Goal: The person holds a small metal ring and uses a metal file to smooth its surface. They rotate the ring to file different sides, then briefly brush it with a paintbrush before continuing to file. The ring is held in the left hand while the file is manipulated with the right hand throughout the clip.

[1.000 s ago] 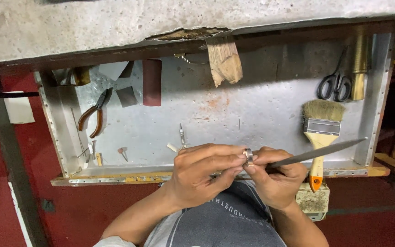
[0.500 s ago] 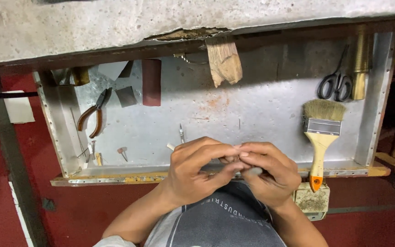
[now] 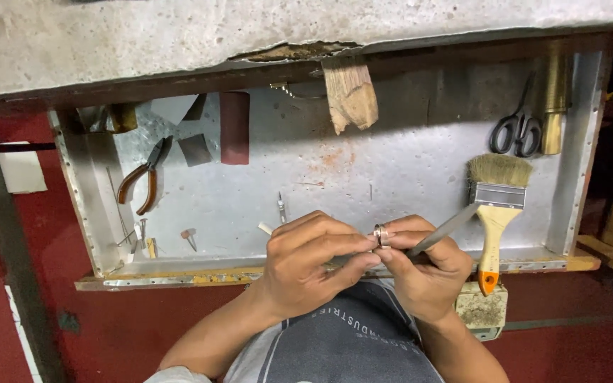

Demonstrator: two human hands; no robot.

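Ring: one small silver band point(image 3: 380, 235), pinched between the fingertips of both hands just above the tray's near edge; its opening is seen nearly edge-on, so the axis runs roughly left to right.
File: one thin grey metal file point(image 3: 443, 232), held in the right hand, with its long axis running from the ring up and to the right, the tip pointing toward the brush; its lower end is hidden in the fist.
Left hand: point(image 3: 306, 264) curled, with thumb and forefinger closed on the ring from the left.
Right hand: point(image 3: 426, 273) closed around the file, fingertips pressed to the ring from the right; the two hands are touching.
Tray: one shallow sheet-metal tray point(image 3: 391, 170), its far side shadowed under a concrete slab point(image 3: 179, 35).
Brush: one flat brush point(image 3: 494, 206), just right of the ring, wooden handle pointing toward the near edge.
Scissors: one pair point(image 3: 516, 131), at the far right of the tray, beside a brass tube point(image 3: 553, 99).
Pliers: one pair point(image 3: 145, 177), orange-handled, at the tray's left.
Wood peg: one point(image 3: 350, 96), jutting from under the slab, above the ring.
Small bits: several by the tray's left near corner, too small to be told apart.
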